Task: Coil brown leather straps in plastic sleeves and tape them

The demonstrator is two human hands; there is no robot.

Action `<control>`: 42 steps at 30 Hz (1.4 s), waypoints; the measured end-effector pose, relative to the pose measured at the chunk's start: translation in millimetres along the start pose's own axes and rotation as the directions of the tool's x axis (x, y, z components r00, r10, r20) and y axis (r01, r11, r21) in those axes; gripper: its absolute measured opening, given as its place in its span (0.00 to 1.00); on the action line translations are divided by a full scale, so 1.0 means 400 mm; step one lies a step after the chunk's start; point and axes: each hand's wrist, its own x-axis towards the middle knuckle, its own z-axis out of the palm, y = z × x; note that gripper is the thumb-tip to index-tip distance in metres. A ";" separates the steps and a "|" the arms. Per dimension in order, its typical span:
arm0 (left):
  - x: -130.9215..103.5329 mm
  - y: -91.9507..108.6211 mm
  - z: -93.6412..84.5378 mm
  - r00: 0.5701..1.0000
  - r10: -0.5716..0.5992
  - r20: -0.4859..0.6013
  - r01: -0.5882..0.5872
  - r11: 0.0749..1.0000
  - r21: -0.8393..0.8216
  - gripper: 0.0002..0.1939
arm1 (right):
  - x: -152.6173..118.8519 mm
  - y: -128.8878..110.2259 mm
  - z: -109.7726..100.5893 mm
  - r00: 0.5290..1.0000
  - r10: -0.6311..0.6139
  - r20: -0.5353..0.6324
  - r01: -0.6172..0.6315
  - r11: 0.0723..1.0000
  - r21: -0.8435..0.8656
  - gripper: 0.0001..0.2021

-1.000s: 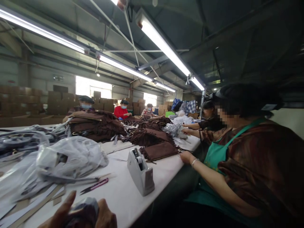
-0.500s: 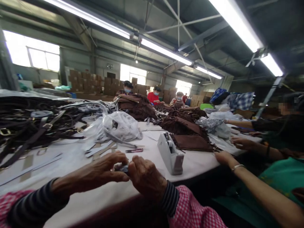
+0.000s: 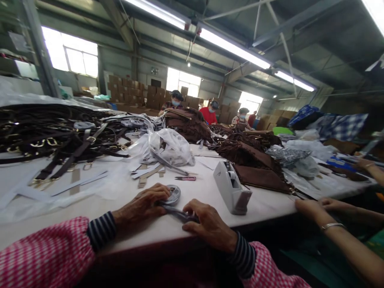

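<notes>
A grey coiled strap [image 3: 173, 195] lies at the table's front edge, its loose end stretching to the right. My left hand [image 3: 144, 204] rests on the table with its fingers closed on the coil's left side. Around the strap's free end, my right hand [image 3: 207, 222] has its thumb and fingers closed. Behind the coil is a small pair of pink-handled snips [image 3: 186, 178]. To the right of my right hand stands a white tape dispenser [image 3: 231, 188].
Dark straps with buckles [image 3: 69, 140] are heaped at the left. A clear plastic bag [image 3: 171, 148] and brown fringed bags [image 3: 261, 176] lie further back. At the right, a person's hand with a bracelet [image 3: 312, 212] is near the table edge. More people sit across the table.
My hands have moved apart and down to the table, and the grey coil now shows between them with its end drawn out. The view has turned left.
</notes>
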 end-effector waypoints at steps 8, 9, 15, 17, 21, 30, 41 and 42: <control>0.010 0.037 -0.053 0.989 -0.067 0.129 0.059 0.996 0.069 0.08 | 0.102 -0.030 -0.024 0.991 -0.124 0.058 0.137 0.915 -0.379 0.18; 0.010 0.040 -0.061 0.987 -0.069 0.142 0.059 0.995 0.077 0.08 | 0.119 -0.025 -0.023 0.987 -0.145 0.069 0.161 0.898 -0.409 0.20; 0.017 0.032 -0.120 0.971 -0.051 0.235 0.027 0.994 0.103 0.09 | 0.197 0.011 -0.011 0.967 -0.218 0.131 0.249 0.920 -0.304 0.14; 0.027 0.051 -0.126 0.957 -0.132 0.256 0.079 0.975 0.209 0.11 | 0.207 0.015 -0.005 0.969 -0.220 0.111 0.241 0.939 -0.247 0.12; 0.059 0.111 -0.065 0.940 -0.311 0.141 0.194 0.826 0.529 0.11 | 0.205 0.008 0.006 0.978 -0.201 0.061 0.210 0.952 -0.225 0.08; 0.064 0.100 0.054 0.928 -0.368 -0.052 0.325 0.735 0.595 0.05 | 0.200 0.000 0.026 0.987 -0.162 -0.001 0.158 0.965 -0.208 0.10; 0.066 0.110 0.054 0.908 -0.410 -0.082 0.390 0.759 0.521 0.05 | 0.314 0.040 -0.061 0.944 -0.235 0.230 0.269 0.955 -0.128 0.07; 0.059 0.105 0.059 0.917 -0.388 -0.095 0.379 0.770 0.513 0.05 | 0.347 0.036 -0.057 0.955 -0.231 0.184 0.263 0.950 -0.171 0.08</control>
